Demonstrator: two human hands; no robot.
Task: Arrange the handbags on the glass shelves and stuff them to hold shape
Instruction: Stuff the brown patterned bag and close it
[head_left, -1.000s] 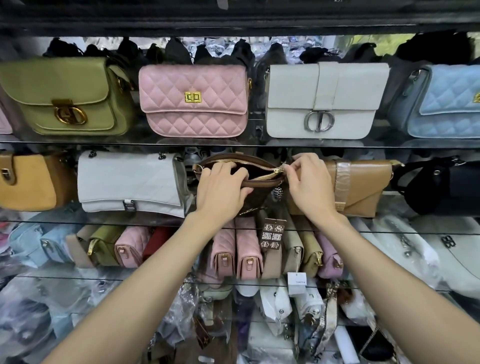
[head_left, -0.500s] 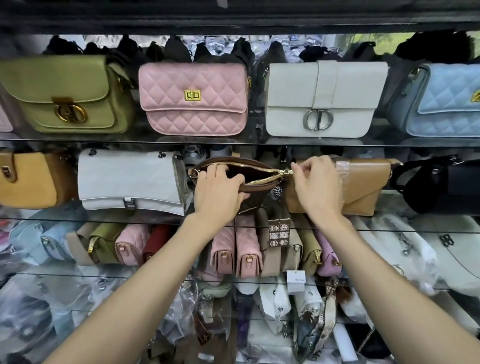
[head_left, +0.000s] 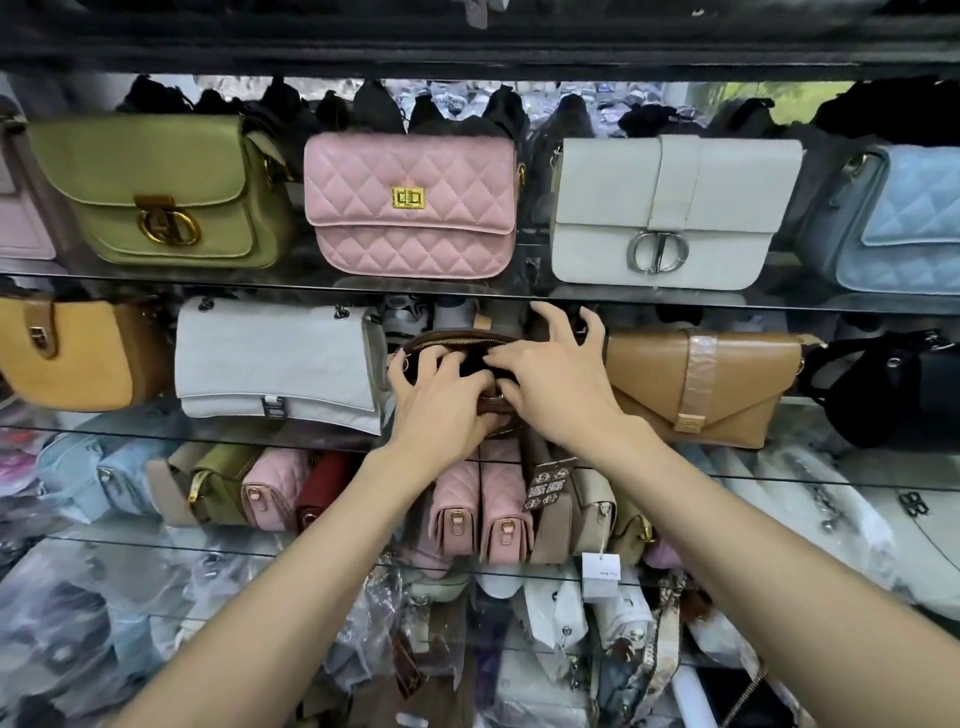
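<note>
A small brown zip bag sits on the middle glass shelf, between a white quilted bag and a tan envelope bag. Its top is unzipped and the inside shows dark. My left hand grips the bag's front rim, fingers curled over the edge. My right hand lies on the bag's right end with fingers spread, the forefinger reaching into the opening and the other fingers lifted. Most of the bag's front is hidden by both hands.
The top shelf carries a green bag, a pink quilted bag, a white bag and a blue quilted bag. A mustard bag and a black bag flank the middle shelf. Small bags stand packed below.
My right hand let go of the zip pull at the bag's right end and moved left onto the opening, fingers spread. The bag's top now gapes wider. My left hand stays on the front rim.
</note>
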